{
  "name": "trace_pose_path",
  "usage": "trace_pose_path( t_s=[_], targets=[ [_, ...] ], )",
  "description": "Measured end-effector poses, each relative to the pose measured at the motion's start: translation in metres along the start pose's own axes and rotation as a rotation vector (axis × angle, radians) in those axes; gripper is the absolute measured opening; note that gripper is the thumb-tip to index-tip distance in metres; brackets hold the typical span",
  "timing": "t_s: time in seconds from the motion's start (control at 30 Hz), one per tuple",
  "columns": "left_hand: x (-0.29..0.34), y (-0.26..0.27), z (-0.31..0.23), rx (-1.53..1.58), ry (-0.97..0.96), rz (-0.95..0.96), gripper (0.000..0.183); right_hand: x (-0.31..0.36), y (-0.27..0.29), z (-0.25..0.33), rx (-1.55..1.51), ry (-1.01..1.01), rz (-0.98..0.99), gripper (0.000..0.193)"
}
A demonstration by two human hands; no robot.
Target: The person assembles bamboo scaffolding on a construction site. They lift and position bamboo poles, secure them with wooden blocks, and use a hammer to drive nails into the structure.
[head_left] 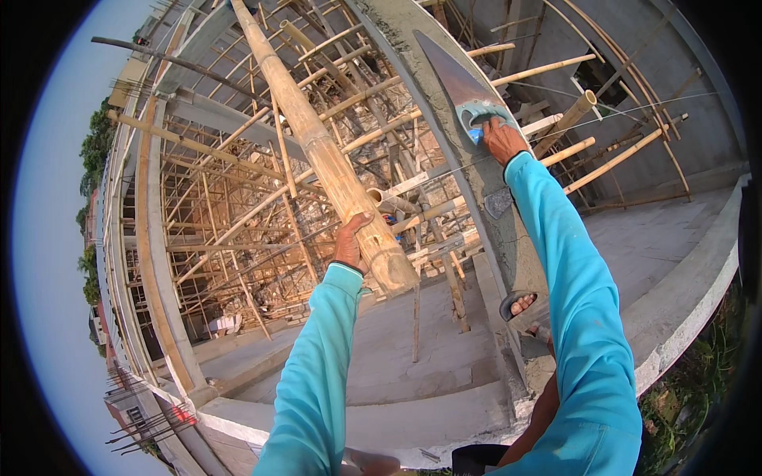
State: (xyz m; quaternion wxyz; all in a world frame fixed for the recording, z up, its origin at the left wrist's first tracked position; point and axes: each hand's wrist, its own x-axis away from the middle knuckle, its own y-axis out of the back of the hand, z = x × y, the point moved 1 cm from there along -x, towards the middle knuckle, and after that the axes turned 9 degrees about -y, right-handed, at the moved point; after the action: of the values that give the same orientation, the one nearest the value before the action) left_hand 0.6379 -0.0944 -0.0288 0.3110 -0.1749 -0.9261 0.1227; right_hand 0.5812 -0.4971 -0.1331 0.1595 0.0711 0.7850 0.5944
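Observation:
My left hand [353, 240] is closed round the near part of a thick bamboo pole [317, 147]. The pole slants up and away to the far left, and its cut lower end lies just past my hand. On the right, my right hand [503, 140] grips the teal handle of a handsaw [454, 70]. The saw blade lies along the top of a narrow concrete beam [484, 170], its tip pointing away from me. A bit of blue shows at the handle beside my fingers, which are partly hidden.
My sandalled foot [521, 305] rests on the beam, near a flat dark grey patch [498, 203]. A thin string [635, 108] crosses over the beam. Bamboo scaffolding [230, 206] fills the left, with more poles [611, 163] on the right. A concrete floor [389, 341] lies well below.

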Motion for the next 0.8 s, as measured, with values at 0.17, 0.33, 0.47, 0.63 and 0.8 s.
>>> trace_pose_path(
  t_s=[0.17, 0.33, 0.47, 0.63, 0.8],
  targets=[
    [-0.009, -0.023, -0.01, 0.046, -0.015, -0.05, 0.047, -0.013, -0.018, 0.017, -0.256, -0.311, 0.101, 0.039],
    [-0.02, -0.006, -0.014, -0.008, -0.004, 0.023, 0.049, 0.029, 0.016, 0.084, -0.329, 0.071, 0.21, 0.064],
    [-0.033, -0.018, -0.021, -0.018, -0.029, 0.058, 0.052, 0.041, 0.022, 0.118, -0.282, 0.114, 0.447, 0.056],
    [-0.043, -0.038, -0.035, -0.061, -0.068, 0.084, 0.054, 0.062, 0.026, 0.114, -0.268, 0.262, 0.311, 0.01],
    [-0.066, -0.029, -0.032, -0.07, -0.071, 0.031, 0.056, 0.131, 0.091, 0.109, -0.335, 0.445, 0.11, 0.014]
  ],
)
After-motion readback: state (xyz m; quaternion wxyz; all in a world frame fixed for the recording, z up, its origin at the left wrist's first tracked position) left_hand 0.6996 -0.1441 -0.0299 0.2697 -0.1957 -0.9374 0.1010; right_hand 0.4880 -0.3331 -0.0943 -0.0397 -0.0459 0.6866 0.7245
